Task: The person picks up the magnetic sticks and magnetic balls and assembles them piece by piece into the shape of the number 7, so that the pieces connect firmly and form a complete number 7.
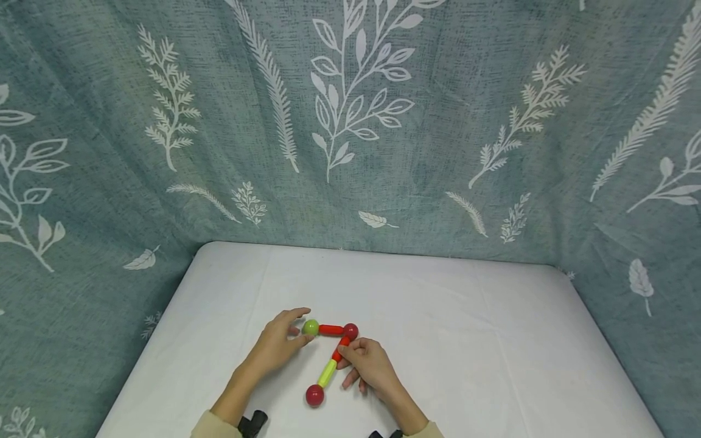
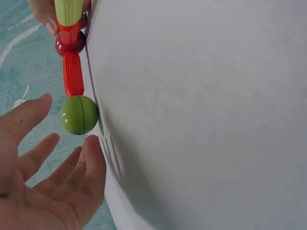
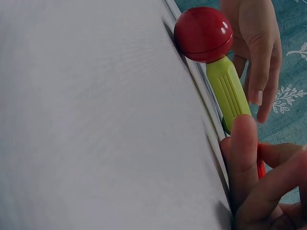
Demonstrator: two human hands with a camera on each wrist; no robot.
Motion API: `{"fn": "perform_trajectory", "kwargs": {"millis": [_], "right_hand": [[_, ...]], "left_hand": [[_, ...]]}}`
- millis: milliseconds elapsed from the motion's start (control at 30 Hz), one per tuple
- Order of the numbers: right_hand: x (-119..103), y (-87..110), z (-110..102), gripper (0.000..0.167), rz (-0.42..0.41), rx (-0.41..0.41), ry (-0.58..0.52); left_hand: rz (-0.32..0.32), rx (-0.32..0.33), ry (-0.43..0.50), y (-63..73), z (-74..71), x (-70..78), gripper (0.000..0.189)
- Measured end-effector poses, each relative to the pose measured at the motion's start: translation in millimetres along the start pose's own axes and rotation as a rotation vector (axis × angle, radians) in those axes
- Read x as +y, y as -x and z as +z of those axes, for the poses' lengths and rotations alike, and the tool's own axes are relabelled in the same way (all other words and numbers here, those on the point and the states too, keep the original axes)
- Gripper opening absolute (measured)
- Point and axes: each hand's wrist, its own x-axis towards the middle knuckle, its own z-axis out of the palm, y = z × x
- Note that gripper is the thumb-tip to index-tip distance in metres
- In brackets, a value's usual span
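A toy of balls and sticks lies bent at an angle in the head view. It runs from a green ball along a red stick to a dark red ball. From there a second red stick and a yellow-green stick lead to another dark red ball. My right hand pinches the second red stick between thumb and fingers. Around the green ball my left hand spreads its thumb and fingers; the left wrist view shows a gap between palm and green ball.
A white cloth covers the table. Behind it and along the sides hangs a blue-green curtain with white leaf prints. Black straps with camera parts sit at the wrists, beside beige sleeves.
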Motion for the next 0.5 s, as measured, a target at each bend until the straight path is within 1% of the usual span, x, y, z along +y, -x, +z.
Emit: {"fn": "perform_trajectory", "kwargs": {"millis": [133, 267, 500], "right_hand": [[0.1, -0.1, 0.4, 0.036, -0.011, -0.001, 0.004], [0.6, -0.5, 0.5, 0.035, -0.013, -0.001, 0.006], [1.6, -1.1, 0.3, 0.034, -0.010, -0.001, 0.004]], "left_hand": [[0.009, -0.050, 0.002, -3.4, 1.5, -1.6, 0.052], [0.025, -0.088, -0.040, -6.3, 2.5, -2.2, 0.045], [0.034, -0.082, -0.078, -9.9, 3.7, -2.3, 0.035]]}}
